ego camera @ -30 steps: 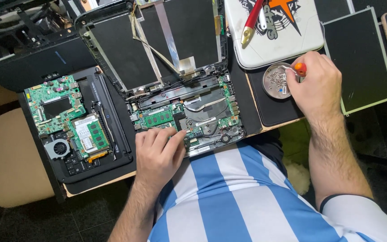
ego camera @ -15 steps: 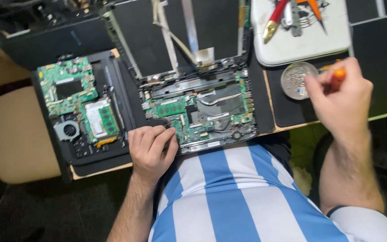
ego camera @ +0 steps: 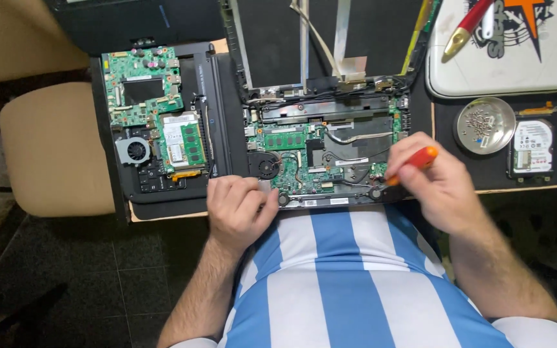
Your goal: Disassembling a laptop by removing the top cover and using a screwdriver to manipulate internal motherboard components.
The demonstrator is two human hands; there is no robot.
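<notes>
The right hand (ego camera: pixel 443 187) had moved from the screw dish (ego camera: pixel 485 125) to the opened laptop (ego camera: pixel 327 161), gripping an orange-handled screwdriver (ego camera: pixel 414 164); the left hand (ego camera: pixel 240 209) pressed flat, grasping nothing, steadying its front edge.

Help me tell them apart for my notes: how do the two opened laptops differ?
The middle laptop has its screen frame attached and both hands on it; the left laptop lies untouched, with no screen frame attached. The middle's fan is dark, the left's grey. Both show green boards.

screw dish (ego camera: pixel 485 125) right of opened laptop (ego camera: pixel 330 154)
</notes>
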